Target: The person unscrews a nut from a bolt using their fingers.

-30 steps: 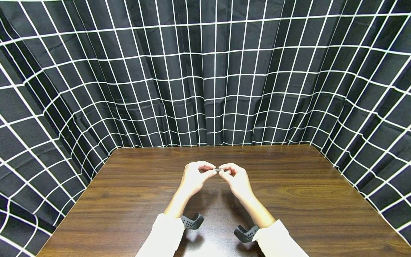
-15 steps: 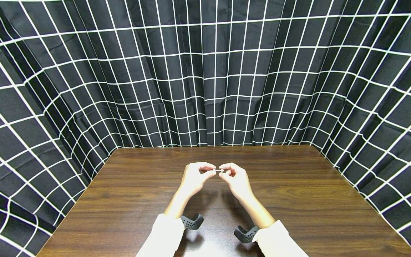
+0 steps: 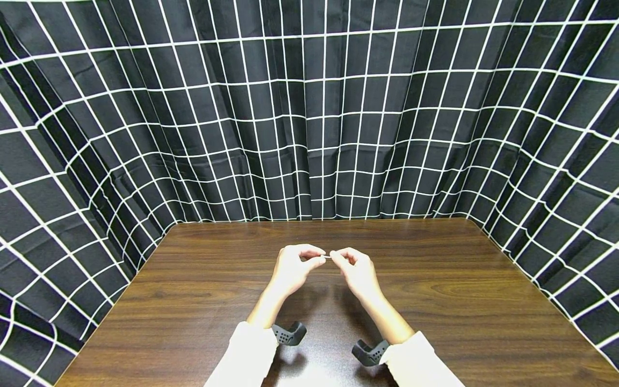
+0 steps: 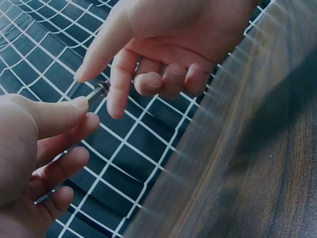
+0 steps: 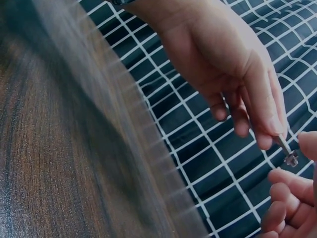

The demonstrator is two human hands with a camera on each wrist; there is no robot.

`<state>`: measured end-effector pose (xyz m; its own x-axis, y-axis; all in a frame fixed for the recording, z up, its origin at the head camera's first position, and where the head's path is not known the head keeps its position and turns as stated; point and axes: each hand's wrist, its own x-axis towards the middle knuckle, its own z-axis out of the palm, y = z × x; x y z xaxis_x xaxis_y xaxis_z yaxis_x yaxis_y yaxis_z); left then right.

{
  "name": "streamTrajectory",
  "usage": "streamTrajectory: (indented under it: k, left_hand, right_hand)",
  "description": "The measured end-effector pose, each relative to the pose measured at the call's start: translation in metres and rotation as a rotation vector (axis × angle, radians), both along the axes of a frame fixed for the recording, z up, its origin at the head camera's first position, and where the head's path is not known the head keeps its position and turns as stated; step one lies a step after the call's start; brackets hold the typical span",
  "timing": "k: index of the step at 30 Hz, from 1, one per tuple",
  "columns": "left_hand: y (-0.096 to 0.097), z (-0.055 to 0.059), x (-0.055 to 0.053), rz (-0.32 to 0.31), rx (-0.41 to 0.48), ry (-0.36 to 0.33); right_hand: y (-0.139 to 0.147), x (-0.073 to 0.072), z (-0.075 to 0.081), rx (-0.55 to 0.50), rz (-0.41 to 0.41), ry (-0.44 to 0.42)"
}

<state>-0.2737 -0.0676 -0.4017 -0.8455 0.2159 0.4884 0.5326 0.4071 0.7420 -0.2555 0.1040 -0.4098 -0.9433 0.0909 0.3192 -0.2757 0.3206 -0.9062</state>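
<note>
My left hand [image 3: 291, 267] pinches a small metal bolt [image 4: 94, 95] between thumb and forefinger, above the table. The bolt points toward my right hand [image 3: 359, 273]. A darker nut [image 5: 291, 158] sits near its free end. In the wrist views, my right thumb and forefinger stand apart on either side of the nut, the forefinger right at it. From the head view, the right thumb covers the nut, so only a short length of shank shows. The other fingers of both hands are loosely bent.
A brown wood-grain table [image 3: 203, 290] lies below both hands. Black curtains [image 3: 309, 123] with a white grid surround it at the back and sides. Each wrist carries a dark camera mount, one on the left wrist [image 3: 290, 334] and one on the right [image 3: 369, 352].
My right thumb has moved up across the nut toward the forefinger; half a second ago the two were spread and the nut showed between them. The left hand keeps its place on the bolt.
</note>
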Motion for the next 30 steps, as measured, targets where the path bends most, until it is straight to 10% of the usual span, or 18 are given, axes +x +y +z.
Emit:
streamTrajectory:
  k: [24, 30]
  left_hand:
    - [0.000, -0.002, -0.002, -0.030, 0.034, -0.030]
    - [0.000, -0.004, -0.002, -0.041, 0.048, -0.021]
  right_hand:
    - [-0.001, 0.002, 0.002, -0.068, 0.054, -0.014]
    - [-0.004, 0.022, 0.030, -0.098, 0.101, -0.040]
